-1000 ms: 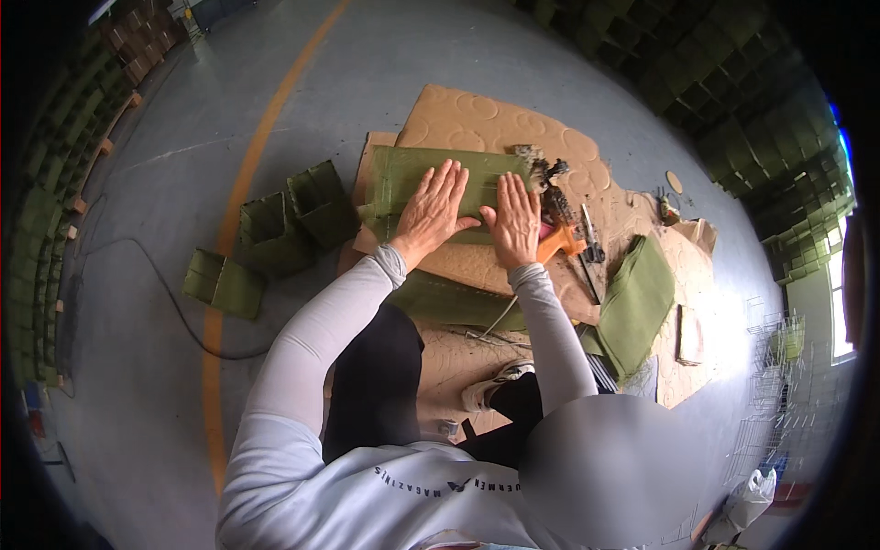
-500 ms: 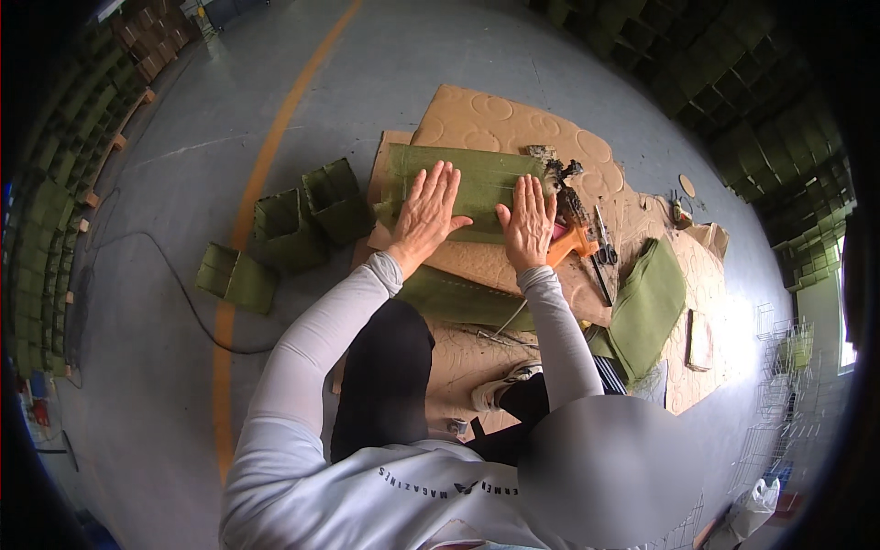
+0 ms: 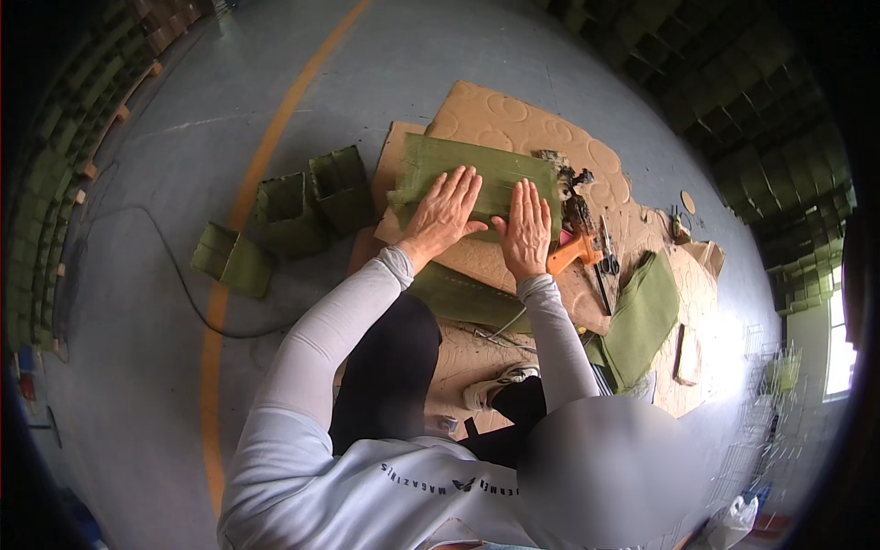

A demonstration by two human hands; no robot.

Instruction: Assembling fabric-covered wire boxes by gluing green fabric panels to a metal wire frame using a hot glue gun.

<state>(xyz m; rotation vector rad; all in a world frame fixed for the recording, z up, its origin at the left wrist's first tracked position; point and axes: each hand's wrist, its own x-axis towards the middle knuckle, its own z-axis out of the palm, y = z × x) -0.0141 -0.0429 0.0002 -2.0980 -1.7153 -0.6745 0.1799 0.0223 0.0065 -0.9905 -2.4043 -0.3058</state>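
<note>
I log daylight from the right, where a window (image 3: 838,341) glows; harsh glare whites out the floor (image 3: 736,302) near it. Mid-frame light is softer, and I read the fingers (image 3: 526,203) clearly. Stacked green boxes (image 3: 706,101), upper right, sink into shadow. Fisheye bows the orange line (image 3: 211,367); corners black. A rounded grey patch (image 3: 612,472), lower right, is blurred smooth.
</note>
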